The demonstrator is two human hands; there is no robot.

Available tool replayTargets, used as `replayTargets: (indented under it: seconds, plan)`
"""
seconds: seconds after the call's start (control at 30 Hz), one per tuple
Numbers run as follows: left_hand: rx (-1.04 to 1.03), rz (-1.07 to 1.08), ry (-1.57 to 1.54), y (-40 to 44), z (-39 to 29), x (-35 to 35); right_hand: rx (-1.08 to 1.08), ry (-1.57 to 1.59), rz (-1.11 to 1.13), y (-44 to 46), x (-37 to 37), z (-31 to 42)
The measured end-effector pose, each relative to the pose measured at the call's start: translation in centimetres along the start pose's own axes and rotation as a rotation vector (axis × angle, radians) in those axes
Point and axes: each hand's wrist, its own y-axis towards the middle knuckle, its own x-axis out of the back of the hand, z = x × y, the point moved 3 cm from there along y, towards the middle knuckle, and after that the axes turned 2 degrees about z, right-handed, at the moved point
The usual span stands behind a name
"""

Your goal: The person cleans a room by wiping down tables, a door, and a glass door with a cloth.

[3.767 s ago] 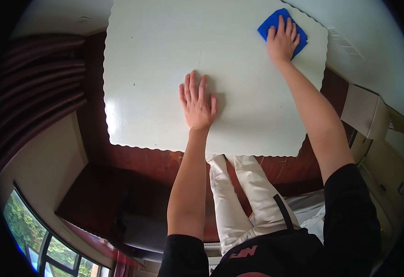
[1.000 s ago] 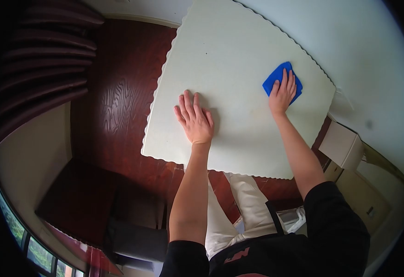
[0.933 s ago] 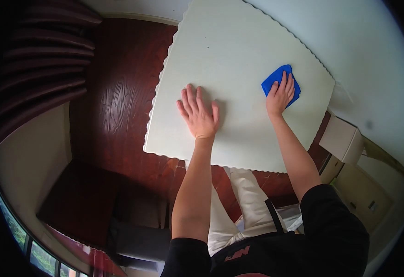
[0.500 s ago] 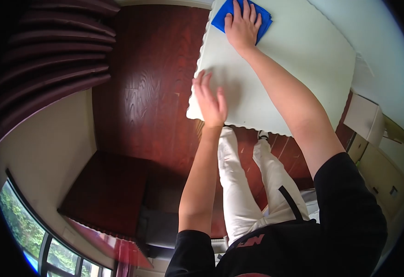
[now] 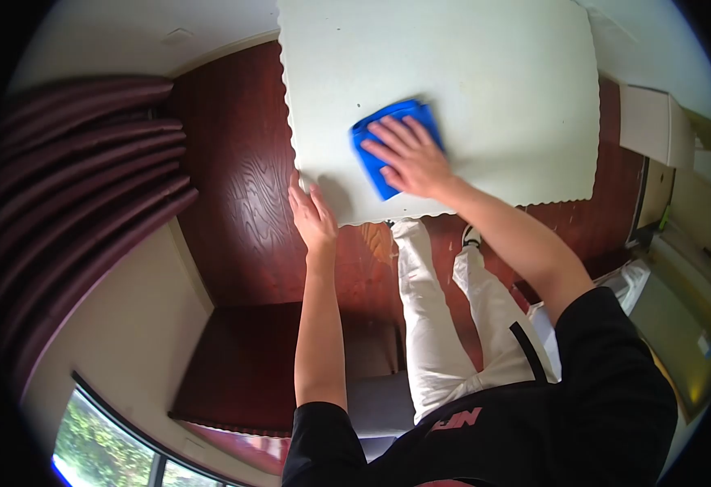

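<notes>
While the right hand lies over the blue cloth with fingers extended and a little spread, pressing rather than pinching it, the left hand is at the near left corner of the white table. That left hand is loosely open, thumb apart from the fingers, with nothing in its grasp; whether it touches the scalloped edge is hard to tell from above. The cloth is on the tabletop, in from the left side and close to the near edge, folded and slightly blurred. I judge the step in hand to be a wiping stroke across this near left part. Going on from here would call for even pressure through the palm, and care that the cloth's folds don't slip or snag on the edge.
</notes>
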Motion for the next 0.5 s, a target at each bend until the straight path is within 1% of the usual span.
replayTargets:
  seconds: [0.03, 0.1, 0.17, 0.2, 0.23, 0.27, 0.3, 0.37, 0.4, 0.43, 0.5]
  plan:
    - [0.070, 0.072, -0.045, 0.1, 0.3, -0.1, -0.067, -0.041, -0.002, -1.3, 0.4, -2.0]
    - [0.055, 0.082, -0.049, 0.5, 0.9, 0.0, -0.269, -0.097, -0.035, -4.4, 2.0, -6.3]
    - [0.171, 0.152, -0.322, 0.5, 0.4, 0.2, -0.517, -0.153, -0.226, -9.4, 2.6, -11.0]
    - [0.109, 0.146, -0.333, 0.4, 0.9, 0.2, -0.558, -0.173, -0.257, -12.1, 3.0, -12.3]
    - [0.109, 0.139, -0.330, 0.5, 1.0, 0.3, -0.598, -0.193, -0.287, -13.9, 3.1, -12.6]
    - [0.216, 0.143, -0.519, 0.5, 1.2, 0.1, -0.593, -0.189, -0.285, -14.4, 2.5, -11.8]
    - [0.320, 0.145, -0.711, 0.4, 1.5, -0.1, -0.681, -0.215, -0.314, -15.3, 1.7, -11.2]
    - [0.314, 0.163, -0.740, 0.6, 1.7, 0.2, -0.840, -0.255, -0.336, -15.8, 0.2, -8.9]
    - [0.305, 0.181, -0.763, 0.9, 1.7, 0.2, -0.851, -0.240, -0.333, -14.7, -0.5, -7.1]
    - [0.304, 0.177, -0.764, 1.0, 1.9, 0.3, -0.812, -0.215, -0.279, -13.2, -1.1, -4.9]
    - [0.342, 0.177, -0.822, 0.8, 2.9, 0.5, -0.661, -0.135, -0.162, -9.2, -2.2, 0.7]
